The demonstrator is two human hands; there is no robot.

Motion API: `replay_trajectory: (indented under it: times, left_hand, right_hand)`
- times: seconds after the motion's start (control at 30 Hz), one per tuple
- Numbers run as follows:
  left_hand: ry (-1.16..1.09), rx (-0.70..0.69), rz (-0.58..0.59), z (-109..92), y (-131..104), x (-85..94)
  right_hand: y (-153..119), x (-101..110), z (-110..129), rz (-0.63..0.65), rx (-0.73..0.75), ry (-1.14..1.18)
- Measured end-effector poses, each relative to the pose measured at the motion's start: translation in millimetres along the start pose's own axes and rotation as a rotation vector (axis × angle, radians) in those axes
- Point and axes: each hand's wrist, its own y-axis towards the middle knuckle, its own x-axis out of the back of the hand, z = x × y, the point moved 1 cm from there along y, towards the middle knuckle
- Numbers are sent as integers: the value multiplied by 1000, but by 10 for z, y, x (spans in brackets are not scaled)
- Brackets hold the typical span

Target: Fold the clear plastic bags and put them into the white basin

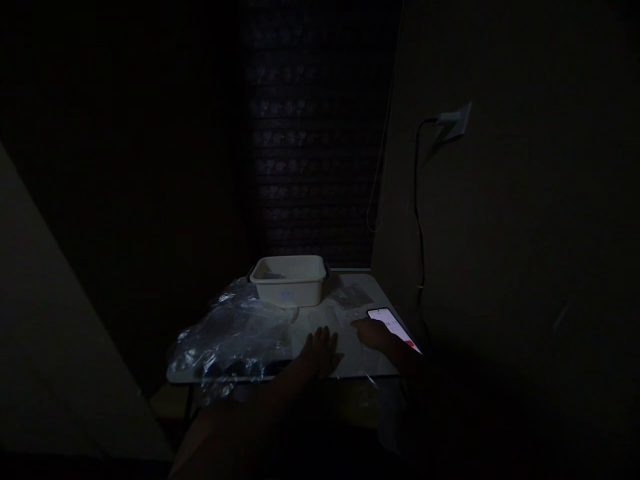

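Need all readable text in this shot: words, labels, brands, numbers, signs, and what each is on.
Nothing I can quote with confidence.
Phone screen: a row of what look like digits, too small and blurred to read.
White tub, front: faint marks on a pale patch, illegible.
Clear plastic: no readable print, too dark to rule any out.

Darkness swallows the lower legs of the desk (357,340); the phone's (387,321) small writing is illegible, its near side hidden behind the right hand (371,332)
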Motion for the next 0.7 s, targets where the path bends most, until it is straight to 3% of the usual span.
replay_trajectory:
  times: [0.7]
  left_hand:
    - [2, 14, 27, -1, -134, -17]
  right_hand:
    - [250, 157, 154, 58, -76, -9]
